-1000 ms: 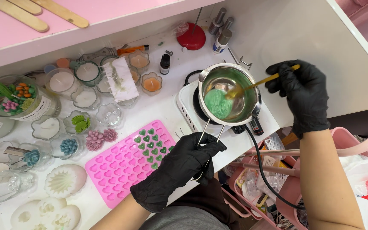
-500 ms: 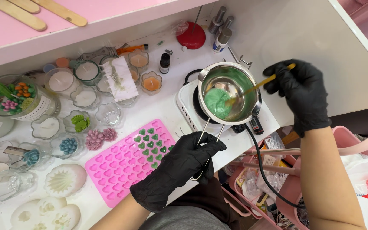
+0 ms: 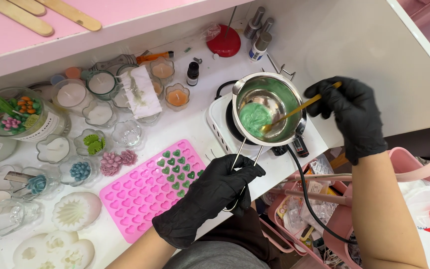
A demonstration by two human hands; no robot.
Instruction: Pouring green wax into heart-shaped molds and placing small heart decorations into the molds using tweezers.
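A small steel melting pot point(image 3: 268, 107) sits on a white electric hot plate point(image 3: 220, 124) at the right of the white worktop point(image 3: 195, 127), with a lump of green wax point(image 3: 254, 118) lying in its left half. The left hand point(image 3: 210, 192), in a black glove, is closed around the pot's wire handle point(image 3: 240, 157), which runs from the pot toward the near edge. The right hand point(image 3: 352, 112), also gloved in black, pinches a thin yellow stick point(image 3: 299, 107) between its fingertips; the stick slants down leftward into the pot, its tip just beside the wax. Left of the handle lies a pink silicone heart mould point(image 3: 145, 192), with green hearts filling some cavities at its far right corner. Farther left stand glass candle holders point(image 3: 100, 84) and small wax flowers point(image 3: 118, 162). A black cable point(image 3: 307, 199) trails from the hot plate toward the near right, over a pink basket point(image 3: 334, 219).
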